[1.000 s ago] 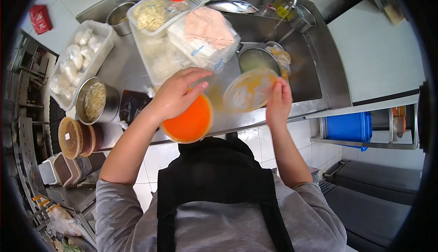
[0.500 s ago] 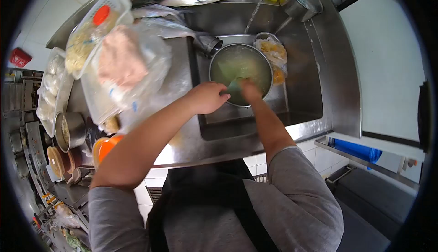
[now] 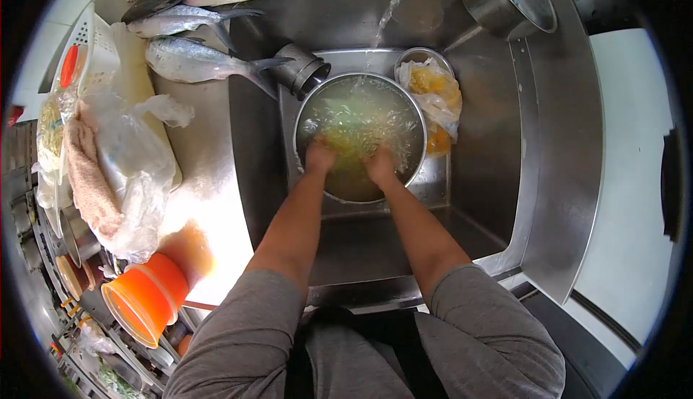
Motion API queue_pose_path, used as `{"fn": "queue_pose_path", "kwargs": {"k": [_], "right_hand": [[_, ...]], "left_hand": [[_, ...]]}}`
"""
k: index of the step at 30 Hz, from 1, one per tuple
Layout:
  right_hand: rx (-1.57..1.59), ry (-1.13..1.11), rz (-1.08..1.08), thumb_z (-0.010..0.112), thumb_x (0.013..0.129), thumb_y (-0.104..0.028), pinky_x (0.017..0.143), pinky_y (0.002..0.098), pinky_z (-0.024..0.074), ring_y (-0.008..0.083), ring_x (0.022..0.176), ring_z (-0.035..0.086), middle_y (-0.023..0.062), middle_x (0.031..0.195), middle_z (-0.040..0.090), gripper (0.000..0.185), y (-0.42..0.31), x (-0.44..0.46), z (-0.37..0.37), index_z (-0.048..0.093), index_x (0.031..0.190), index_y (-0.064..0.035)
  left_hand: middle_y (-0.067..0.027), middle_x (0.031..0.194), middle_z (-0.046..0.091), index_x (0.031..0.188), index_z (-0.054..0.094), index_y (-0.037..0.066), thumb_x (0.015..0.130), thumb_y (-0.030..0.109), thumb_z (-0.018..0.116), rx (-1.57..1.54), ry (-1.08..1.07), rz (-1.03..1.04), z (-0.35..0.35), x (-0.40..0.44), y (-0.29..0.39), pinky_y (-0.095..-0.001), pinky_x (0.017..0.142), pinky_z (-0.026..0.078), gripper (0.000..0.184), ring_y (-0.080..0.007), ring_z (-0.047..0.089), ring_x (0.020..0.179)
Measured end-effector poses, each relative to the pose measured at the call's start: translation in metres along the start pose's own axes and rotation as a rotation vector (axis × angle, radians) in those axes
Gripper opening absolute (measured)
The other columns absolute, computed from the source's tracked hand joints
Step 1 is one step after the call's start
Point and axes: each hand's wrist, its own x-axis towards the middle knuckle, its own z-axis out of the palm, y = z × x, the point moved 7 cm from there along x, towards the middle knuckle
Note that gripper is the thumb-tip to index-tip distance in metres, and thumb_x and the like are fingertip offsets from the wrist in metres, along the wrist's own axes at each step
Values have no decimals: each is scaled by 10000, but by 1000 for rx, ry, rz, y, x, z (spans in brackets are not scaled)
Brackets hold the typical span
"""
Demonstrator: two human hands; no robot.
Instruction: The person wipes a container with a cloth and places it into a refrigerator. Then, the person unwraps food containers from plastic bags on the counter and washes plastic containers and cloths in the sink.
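A round metal pot (image 3: 295, 139) full of cloudy, rippling water stands in the sink. My left hand (image 3: 320, 156) reaches into its left side and my right hand (image 3: 380, 162) into its right side. Both are in the water past the knuckles, so their fingers are hidden. Between them something yellow-green (image 3: 346, 142) shows blurred under the surface; I cannot make out its kind or whether either hand grips it. A stream of water (image 3: 390, 12) falls from above at the pot's far side.
Beside the pot are a plastic bag of yellow food (image 3: 435, 85) and a tipped metal cup (image 3: 299, 70). Several whole fish (image 3: 191, 59) lie on the left counter, with a pinkish cloth (image 3: 90, 171), plastic bags and an orange tub (image 3: 148, 298). A metal saucepan (image 3: 498, 12) sits on the back-right ledge.
My left hand has gone from above the pot's near rim down into the water. The green thing at my right hand is now under water. My view has shifted closer over the sink.
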Motion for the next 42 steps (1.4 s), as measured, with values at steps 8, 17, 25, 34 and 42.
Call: {"fn": "queue_pose_path", "kwargs": {"k": [8,17,25,34,42], "right_hand": [[1260,-213,220,553,820,-99,771,376,471,229,931,581,135,1025,613,408,8,35,-30,500,1218,-31],[45,-155,-396,550,821,-154,808,397,464,369,922,588,215,1022,608,275,-67,12,56,607,1068,-48],[789,320,-36,515,792,-24,847,436,453,362,936,584,192,1028,616,290,30,68,-30,616,1061,-62],[-273,-255,-210,546,825,-146,1009,417,362,357,1205,429,177,1306,449,417,-63,13,-45,521,1233,-66],[163,-2,-223,554,882,-159,789,375,468,294,902,608,158,983,645,240,-30,18,-73,605,1045,10]], "left_hand": [[-119,1084,624,1216,524,74,937,246,512,-414,-144,356,-46,-1,59,-318,824,479,328,-220,607,926],[-115,1247,541,1344,404,126,943,114,491,-1290,-172,120,-132,-50,91,-282,846,478,410,-220,590,1028],[26,788,549,978,624,70,916,251,576,-1017,125,-84,-120,-48,31,-232,536,394,198,-65,456,633],[-93,993,615,1191,436,132,890,22,452,-879,205,115,-84,-61,8,-299,776,471,322,-201,593,839],[-221,977,630,1238,450,54,861,137,540,54,-20,18,-29,-41,-2,-414,815,474,397,-365,599,945]]}}
